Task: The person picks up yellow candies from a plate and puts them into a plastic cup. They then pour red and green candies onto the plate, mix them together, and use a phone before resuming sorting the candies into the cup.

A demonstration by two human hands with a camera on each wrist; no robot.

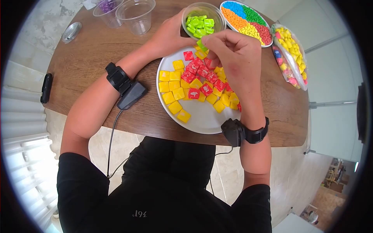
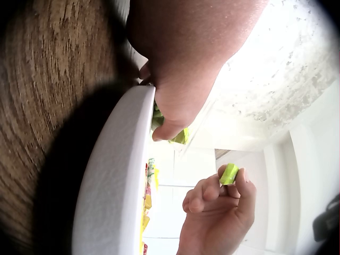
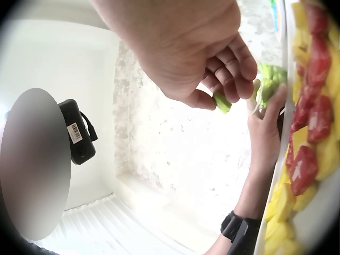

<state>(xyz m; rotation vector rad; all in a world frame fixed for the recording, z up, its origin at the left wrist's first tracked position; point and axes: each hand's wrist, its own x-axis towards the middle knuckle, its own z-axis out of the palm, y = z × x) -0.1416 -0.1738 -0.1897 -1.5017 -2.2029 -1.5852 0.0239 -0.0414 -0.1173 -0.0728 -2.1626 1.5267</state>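
Note:
My left hand grips a clear plastic cup of green-wrapped candies at the far edge of the plate. Between thumb and fingertips, my right hand pinches one green-wrapped candy, just on the near side of the cup's rim. The white round plate below carries many square candies, yellow-wrapped ones mostly along the left and red-wrapped ones heaped towards the middle. My right hand covers part of the plate's right side.
Behind the cup is a sectioned dish of coloured small candies. A plastic bag of yellow and pink sweets lies at the right. Far left stand a clear cup, another cup with purple pieces and a round lid.

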